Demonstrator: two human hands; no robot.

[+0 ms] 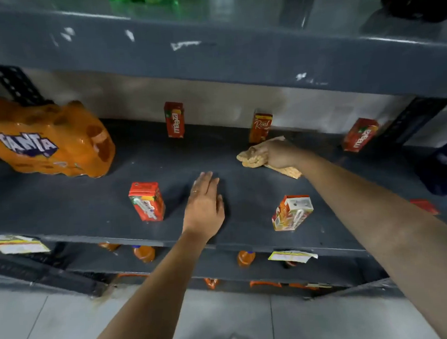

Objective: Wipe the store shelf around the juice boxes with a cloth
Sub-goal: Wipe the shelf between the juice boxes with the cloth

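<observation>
The right hand [275, 153] clenches a tan cloth [253, 157] and presses it on the shelf [88, 201], just in front of the Real box [260, 125] at the back. The left hand [205, 204] lies flat and released on the shelf, holding nothing, nearer the front edge and bracing the body. One box [147, 201] stands just left of the left hand; a tilted box [293, 212] sits between the two forearms, below the cloth. Another box [174, 119] stands beyond the left hand, and one [360, 134] leans well right of the right hand. The Fanta pack [42, 141] is far left.

To wipe well here, I would keep the cloth flat under the palm, sweep close beside the Real box without nudging it, then draw strokes toward the front. The tilted box looks easy to topple, so the forearm should pass above it.
</observation>
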